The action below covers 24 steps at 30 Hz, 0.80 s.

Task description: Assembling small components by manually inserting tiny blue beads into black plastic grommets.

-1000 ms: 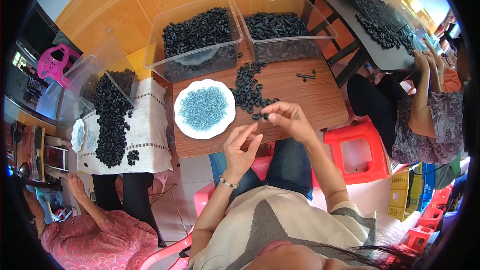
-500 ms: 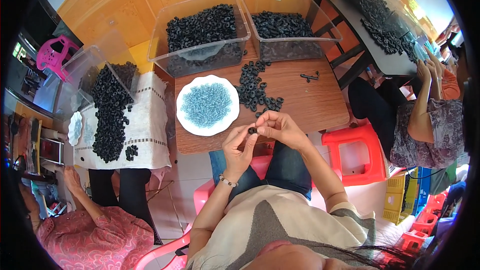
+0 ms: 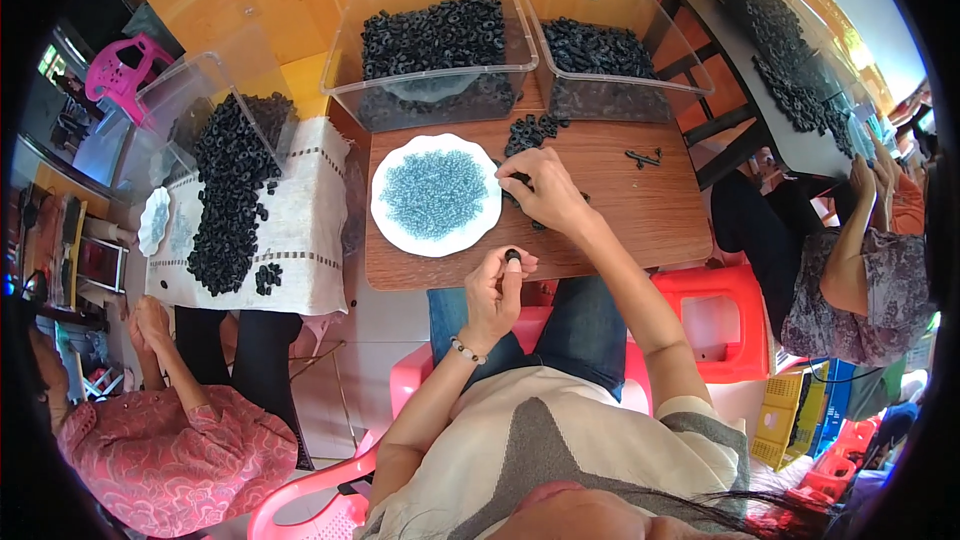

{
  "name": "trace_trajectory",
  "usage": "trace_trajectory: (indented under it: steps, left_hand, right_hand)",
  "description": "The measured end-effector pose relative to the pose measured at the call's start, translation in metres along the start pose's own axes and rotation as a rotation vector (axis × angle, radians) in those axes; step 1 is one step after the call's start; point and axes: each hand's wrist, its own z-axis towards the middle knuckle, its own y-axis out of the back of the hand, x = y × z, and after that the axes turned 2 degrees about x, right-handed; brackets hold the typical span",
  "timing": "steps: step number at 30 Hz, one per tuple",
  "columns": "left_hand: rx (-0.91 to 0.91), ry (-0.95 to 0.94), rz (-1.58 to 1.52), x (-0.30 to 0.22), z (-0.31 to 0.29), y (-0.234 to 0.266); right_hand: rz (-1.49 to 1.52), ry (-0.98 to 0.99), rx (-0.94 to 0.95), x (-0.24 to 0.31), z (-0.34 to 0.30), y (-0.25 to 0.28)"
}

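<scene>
My left hand is raised over the near table edge, thumb and fingers pinching a small black ring. To its upper right, my right hand is lowered beside the plate, its fingers closed together at the rim. Whatever they may hold is hidden. The white scalloped plate carries a heap of small, clear bluish pieces. Behind my right hand lie loose black rings, partly covered by it. All this is on a brown wooden table.
Two clear bins full of black rings, one on the left and one on the right, stand at the back. A small black branched part lies at right. Co-workers sit on both sides; a red stool stands at right.
My hands have come apart. The right has moved up and away to the plate's right rim; the left keeps the black ring near the table edge. The whole view has shifted slightly.
</scene>
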Motion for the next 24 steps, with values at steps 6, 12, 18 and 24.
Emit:
trace_trajectory:
  steps: [6, 12, 18, 24]
  left_hand:
    - [0.033, -0.010, 0.097, 0.001, 0.001, 0.004]
    - [0.037, -0.010, 0.101, 0.003, 0.001, 0.002]
    - [0.014, -0.067, 0.090, 0.000, 0.006, 0.004]
    - [-0.048, -0.011, 0.077, -0.002, 0.003, 0.005]
  right_hand:
    - [-0.099, 0.019, -0.017, -0.006, 0.017, -0.018]
    - [-0.123, 0.044, -0.022, -0.004, 0.023, -0.025]
    - [-0.110, 0.113, -0.077, -0.004, 0.027, -0.023]
    - [0.023, 0.092, -0.012, 0.012, 0.024, -0.011]
